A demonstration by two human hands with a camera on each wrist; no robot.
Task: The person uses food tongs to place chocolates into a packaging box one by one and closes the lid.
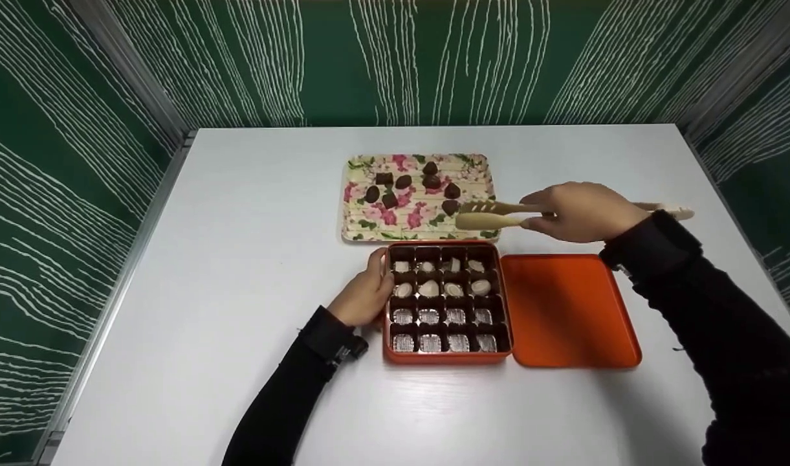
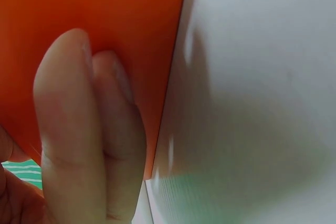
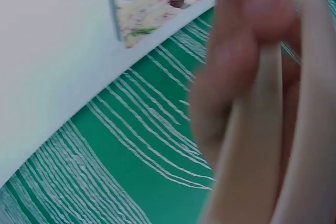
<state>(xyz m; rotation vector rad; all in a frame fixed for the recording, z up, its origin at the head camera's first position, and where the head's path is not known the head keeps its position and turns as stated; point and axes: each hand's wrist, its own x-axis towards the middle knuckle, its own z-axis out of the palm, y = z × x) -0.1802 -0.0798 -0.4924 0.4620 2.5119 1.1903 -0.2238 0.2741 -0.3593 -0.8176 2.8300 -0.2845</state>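
Observation:
My left hand holds the left wall of a red-orange chocolate box, with the thumb at the rim and two fingers flat against the outer side. Pale chocolates fill the two far rows of its dark divided insert; the two near rows show only silvery bottoms. In my right hand is a pair of wooden tongs, gripped around the arms. Their tips are slightly apart with nothing seen between them, over the right part of a floral tray. Several dark chocolates lie scattered on that tray.
An orange lid lies flat against the right side of the box, inside facing up. All of it rests on a white table. Green panels with white streaks stand along the table's back and sides.

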